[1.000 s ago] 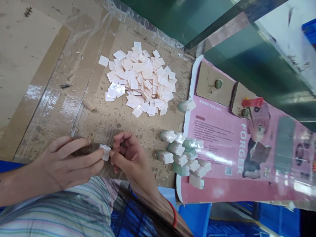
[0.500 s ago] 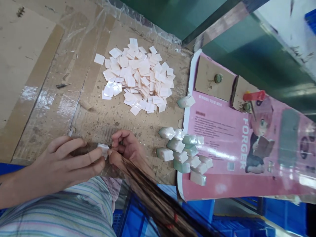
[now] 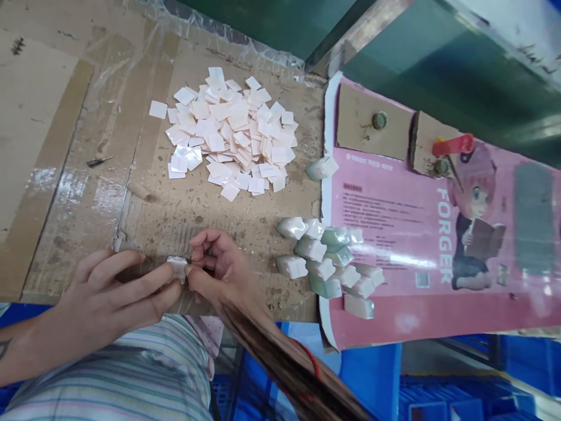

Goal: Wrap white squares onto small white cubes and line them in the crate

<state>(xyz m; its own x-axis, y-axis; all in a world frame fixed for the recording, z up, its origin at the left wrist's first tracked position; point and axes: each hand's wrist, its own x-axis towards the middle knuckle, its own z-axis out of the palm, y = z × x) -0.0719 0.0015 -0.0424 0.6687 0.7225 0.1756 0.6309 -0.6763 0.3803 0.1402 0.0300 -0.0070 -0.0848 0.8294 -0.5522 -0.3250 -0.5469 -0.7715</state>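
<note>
Between my two hands, near the table's front edge, is a small white block-like piece (image 3: 177, 266). My left hand (image 3: 120, 289) has its fingertips closed on the left side of this piece. From the right, my right hand (image 3: 219, 263) pinches at the piece's other side with thumb and index finger. Whether a thin part sits in that pinch is hidden. Beyond the hands lies a heap of thin, pale square pieces (image 3: 236, 126). To the right stand several white and greenish wrapped blocks (image 3: 322, 269), close together, with a single similar block (image 3: 322, 168) apart from them.
A pink printed sheet (image 3: 381, 204) covers the right side. On it are cardboard pieces (image 3: 372, 140), a small round green-gold object (image 3: 380, 120) and a red-handled tool (image 3: 456, 144). A small dark pointed tool (image 3: 99, 162) lies left on the cardboard surface (image 3: 144, 216). Blue bins (image 3: 370, 374) stand below.
The camera view has shifted and turned slightly, so the heap and hands appear a little further left. Both hands keep nearly the same hold on the white piece. Hair covers less of the right forearm.
</note>
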